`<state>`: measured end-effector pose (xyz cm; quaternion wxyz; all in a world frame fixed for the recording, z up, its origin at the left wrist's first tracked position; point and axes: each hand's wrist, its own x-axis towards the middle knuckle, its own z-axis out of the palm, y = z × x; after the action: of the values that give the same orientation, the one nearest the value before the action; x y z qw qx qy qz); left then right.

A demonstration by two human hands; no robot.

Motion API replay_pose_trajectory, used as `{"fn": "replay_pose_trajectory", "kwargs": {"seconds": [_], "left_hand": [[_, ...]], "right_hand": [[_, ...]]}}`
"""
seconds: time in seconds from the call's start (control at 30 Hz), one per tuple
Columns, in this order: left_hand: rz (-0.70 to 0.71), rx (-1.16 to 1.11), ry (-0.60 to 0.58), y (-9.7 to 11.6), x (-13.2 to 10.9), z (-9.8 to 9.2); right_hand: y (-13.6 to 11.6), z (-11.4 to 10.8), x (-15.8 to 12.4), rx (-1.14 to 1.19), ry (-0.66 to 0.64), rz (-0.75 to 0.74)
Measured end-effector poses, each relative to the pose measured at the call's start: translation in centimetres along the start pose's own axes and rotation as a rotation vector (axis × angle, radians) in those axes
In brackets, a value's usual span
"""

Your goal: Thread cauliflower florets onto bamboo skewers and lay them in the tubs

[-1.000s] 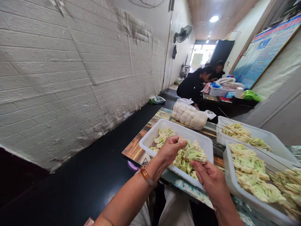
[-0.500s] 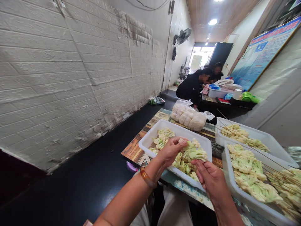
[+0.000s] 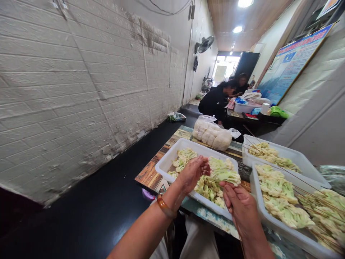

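A pale green-white cauliflower piece [image 3: 223, 171] is held up over a white plastic tub [image 3: 172, 172]. My right hand [image 3: 239, 201] pinches it at its lower right edge, thumb against fingers. A thin stick seems to run down below that hand, mostly hidden by it. My left hand [image 3: 192, 174], with an amber bangle on the wrist, is just left of the piece. Its fingers are loosely bent and appear clear of the cauliflower. More cauliflower florets [image 3: 208, 190] lie in the tub beneath both hands.
Two more white tubs stand at right: the near tub [image 3: 258, 201] and far tub [image 3: 309, 162] hold cauliflower on thin skewers [image 3: 309, 189]. A clear bag of round pale items [image 3: 211, 133] sits behind on the patterned table [image 3: 155, 169]. Two people crouch at another table beyond.
My left fingers, earlier gripping the cauliflower's upper left edge, have come off it and opened slightly. My right hand still holds the piece. The view has shifted a little.
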<state>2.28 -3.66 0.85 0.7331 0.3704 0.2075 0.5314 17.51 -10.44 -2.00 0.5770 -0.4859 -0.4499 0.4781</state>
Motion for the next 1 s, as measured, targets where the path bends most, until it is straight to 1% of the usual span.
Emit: {"fn": "replay_pose_trajectory", "kwargs": {"seconds": [0.07,0.13,0.23,0.3,0.4,0.53,0.63,0.73,0.8,0.87,1.0], "left_hand": [[0.007,-0.027,0.019,-0.1,0.1,-0.1],[0.006,-0.028,0.027,-0.1,0.2,-0.1],[0.025,0.020,0.077,0.0,0.2,-0.1],[0.029,0.047,0.093,0.1,0.1,0.0],[0.003,0.059,0.085,0.2,0.0,0.2],[0.051,0.128,0.148,0.3,0.0,0.5],[0.095,0.152,0.152,0.2,0.0,0.6],[0.122,0.157,0.133,0.3,0.1,0.7],[0.142,0.157,0.113,0.4,0.1,0.9],[0.148,0.145,0.070,0.7,-0.1,1.0],[0.072,0.085,-0.075,1.0,-0.4,1.1]], "right_hand": [[0.4,0.0,-0.1,-0.084,0.062,-0.060],[0.5,-0.1,-0.3,-0.266,0.102,-0.138],[0.2,0.2,-0.7,-0.532,0.136,-0.339],[-0.2,0.5,-0.9,-0.632,0.158,-0.470],[-0.6,0.8,-1.0,-0.692,0.163,-0.574],[-0.5,0.6,-0.7,-0.676,0.153,-0.629],[-0.4,0.3,-0.6,-0.660,0.156,-0.624],[-0.3,0.0,-0.6,-0.625,0.120,-0.567],[-0.2,-0.1,-0.6,-0.577,0.087,-0.492],[-0.2,-0.2,-0.6,-0.515,0.046,-0.388],[-0.3,-0.2,-0.6,-0.401,-0.017,-0.196]]}}
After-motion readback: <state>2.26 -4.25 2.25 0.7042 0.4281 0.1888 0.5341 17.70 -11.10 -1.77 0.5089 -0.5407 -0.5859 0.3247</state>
